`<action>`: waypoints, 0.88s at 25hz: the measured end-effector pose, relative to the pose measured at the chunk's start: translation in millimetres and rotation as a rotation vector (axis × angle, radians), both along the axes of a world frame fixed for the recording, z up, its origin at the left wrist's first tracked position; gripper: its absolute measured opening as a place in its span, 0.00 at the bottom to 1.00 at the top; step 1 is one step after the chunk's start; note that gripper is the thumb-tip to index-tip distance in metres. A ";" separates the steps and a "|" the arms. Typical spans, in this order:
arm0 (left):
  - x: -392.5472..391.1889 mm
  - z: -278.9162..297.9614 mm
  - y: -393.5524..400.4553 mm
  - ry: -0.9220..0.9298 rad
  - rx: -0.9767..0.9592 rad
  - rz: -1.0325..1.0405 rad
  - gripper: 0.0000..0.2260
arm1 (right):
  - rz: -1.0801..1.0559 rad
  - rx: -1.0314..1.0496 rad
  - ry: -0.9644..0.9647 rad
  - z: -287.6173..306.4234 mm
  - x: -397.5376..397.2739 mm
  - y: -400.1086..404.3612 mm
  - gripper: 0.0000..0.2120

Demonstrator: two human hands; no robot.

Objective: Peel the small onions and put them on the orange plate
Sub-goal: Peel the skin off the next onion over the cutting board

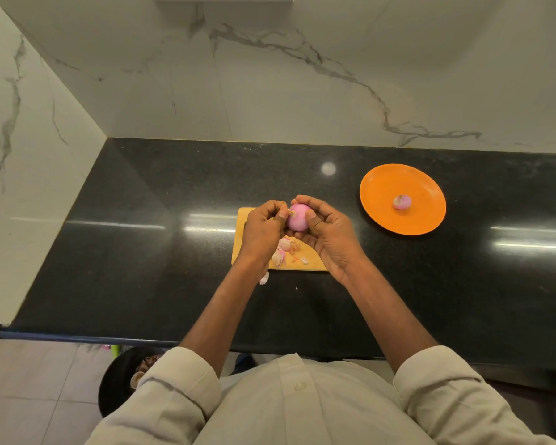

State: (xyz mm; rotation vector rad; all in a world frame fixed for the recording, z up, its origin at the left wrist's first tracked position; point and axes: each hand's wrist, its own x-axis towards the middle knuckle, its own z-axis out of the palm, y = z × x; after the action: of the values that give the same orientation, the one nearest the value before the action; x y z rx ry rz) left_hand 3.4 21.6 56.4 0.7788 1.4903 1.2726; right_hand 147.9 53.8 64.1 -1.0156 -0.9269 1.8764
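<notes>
- Clearly mid-peel: small onion (297, 217) held up over the wooden cutting board (315, 263), pink and mostly bare, with a scrap of dry skin at its left end.
- Risk first — smooth peeled flesh, so likely slippery; too light a cradle while tugging at the scrap could let it drop to the board or roll onto the black counter (142, 252).
- Could also tear away good flesh with the skin if pulled too hard.
- Loose peels (281, 252) piled on the board's near edge, one bit already off it on the counter; more could scatter and follow the onion to the plate.
- Right hand (329, 234) palm up, fingers curled round the onion from the far side, thumb pressed on its near right face — a firm cradling hold.
- Left hand (264, 231) knuckles up, fingers bunched, thumb and fingertip pinching the scrap at the onion's left end.
- Both forearms reaching forward from rolled sleeves, wrists nearly level.
- Orange plate (379, 187) well to the right, slightly farther back, with one peeled onion (402, 201) lying on it.
</notes>
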 end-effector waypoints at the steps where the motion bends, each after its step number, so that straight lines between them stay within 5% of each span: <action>1: 1.1 -0.4 0.2 -0.006 -0.006 0.007 0.10 | -0.003 -0.005 0.003 -1.1 -0.3 -0.2 0.15; 6: 1.1 1.0 -3.0 -0.032 0.076 0.065 0.04 | -0.037 -0.008 0.027 -6.4 6.4 3.6 0.15; 10: 4.0 5.3 -3.1 0.134 0.124 0.047 0.08 | -0.025 -0.019 0.056 -2.6 9.6 3.7 0.16; 16: 7.9 0.3 0.9 0.204 0.143 0.052 0.01 | -0.005 -0.039 0.108 -0.2 9.5 1.0 0.16; 22: -7.8 -7.6 -1.3 0.209 0.146 -0.004 0.08 | -0.028 -0.129 0.130 1.1 8.2 -1.3 0.15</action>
State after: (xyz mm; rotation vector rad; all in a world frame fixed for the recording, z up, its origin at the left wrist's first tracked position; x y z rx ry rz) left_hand -4.4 20.3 48.8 1.0372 1.5714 1.3405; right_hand 156.1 52.5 65.2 -0.9646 -0.7206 1.9738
